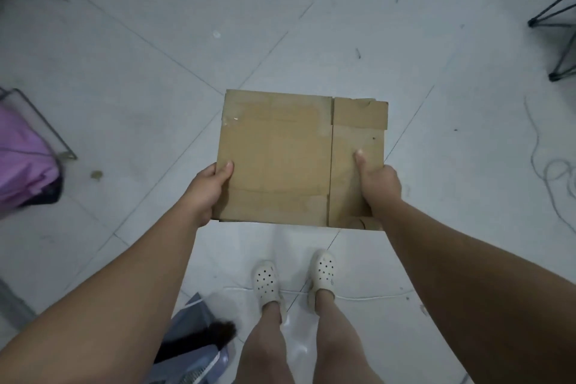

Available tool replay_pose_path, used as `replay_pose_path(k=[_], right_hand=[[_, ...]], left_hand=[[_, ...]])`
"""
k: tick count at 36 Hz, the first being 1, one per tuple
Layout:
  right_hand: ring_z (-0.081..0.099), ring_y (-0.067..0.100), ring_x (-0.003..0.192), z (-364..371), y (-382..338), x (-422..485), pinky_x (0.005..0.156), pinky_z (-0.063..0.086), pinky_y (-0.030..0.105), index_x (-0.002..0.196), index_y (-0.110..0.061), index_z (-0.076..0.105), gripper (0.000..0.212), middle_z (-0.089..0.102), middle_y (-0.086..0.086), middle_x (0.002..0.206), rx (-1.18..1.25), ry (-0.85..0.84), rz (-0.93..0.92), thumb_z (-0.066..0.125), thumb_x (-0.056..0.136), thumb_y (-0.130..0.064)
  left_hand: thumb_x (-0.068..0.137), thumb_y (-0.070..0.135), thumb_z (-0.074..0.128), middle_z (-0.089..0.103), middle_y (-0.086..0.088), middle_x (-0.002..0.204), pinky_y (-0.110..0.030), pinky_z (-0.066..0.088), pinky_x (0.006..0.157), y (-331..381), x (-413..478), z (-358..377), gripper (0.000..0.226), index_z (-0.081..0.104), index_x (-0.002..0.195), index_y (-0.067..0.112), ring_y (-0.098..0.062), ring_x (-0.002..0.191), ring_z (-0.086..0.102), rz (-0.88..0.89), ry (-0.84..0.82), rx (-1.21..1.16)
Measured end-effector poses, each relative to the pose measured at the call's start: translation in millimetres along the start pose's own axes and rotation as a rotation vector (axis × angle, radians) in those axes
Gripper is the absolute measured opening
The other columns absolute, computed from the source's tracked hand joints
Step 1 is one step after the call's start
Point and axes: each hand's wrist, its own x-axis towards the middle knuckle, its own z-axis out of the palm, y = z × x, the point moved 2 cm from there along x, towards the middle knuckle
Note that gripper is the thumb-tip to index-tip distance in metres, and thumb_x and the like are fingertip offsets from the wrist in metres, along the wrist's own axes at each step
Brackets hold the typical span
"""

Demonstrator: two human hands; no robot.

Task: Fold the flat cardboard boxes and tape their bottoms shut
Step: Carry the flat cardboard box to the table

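Pale grey tiled floor under you, flat brown cardboard box held level above your white perforated clogs, creased, old tape strips, your left hand gripping its left edge, your right hand gripping the right, thumbs on top

1 flat cardbd box, 2 hands, 2 white clogs, 1 purple bag

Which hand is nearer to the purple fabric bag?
Left. The left hand grips the flat brown cardboard box on the edge toward the purple fabric bag; the right hand grips the opposite edge.
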Motion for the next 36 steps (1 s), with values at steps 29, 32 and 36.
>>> replay_pose_path(k=[29, 32, 36], right_hand=[[0.056, 0.025, 0.103, -144, -219, -211, 0.089, 0.049, 0.043, 0.125, -0.012, 0.05, 0.078, 0.059, 0.004, 0.116, 0.333, 0.167, -0.579, 0.049, 0.079, -0.075], [0.054, 0.023, 0.108, -143, -238, -216, 0.093, 0.047, 0.042, 0.13, -0.017, 0.045, 0.066, 0.057, 0.002, 0.121, 0.374, 0.114, -0.644, 0.051, 0.085, -0.065], [0.053, 0.025, 0.113, -134, -257, -211, 0.099, 0.046, 0.048, 0.132, -0.019, 0.042, 0.064, 0.056, 0.001, 0.124, 0.421, 0.041, -0.66, 0.054, 0.086, -0.061]], left_hand=[[0.1, 0.028, 0.046, 0.064, 0.005, 0.114, -0.036, 0.046, 0.085, 226, -217, -93, 0.024, 0.055, 0.122, 0.024, -0.017, 0.103, 0.059, 0.627, 0.049, -0.111], [0.1, 0.025, 0.045, 0.062, 0.004, 0.119, -0.037, 0.043, 0.094, 241, -222, -104, 0.027, 0.053, 0.126, 0.021, -0.018, 0.109, 0.057, 0.666, 0.046, -0.117], [0.1, 0.023, 0.045, 0.062, 0.007, 0.112, -0.042, 0.042, 0.098, 255, -223, -117, 0.016, 0.055, 0.111, 0.028, -0.019, 0.108, 0.056, 0.695, 0.074, -0.109]])
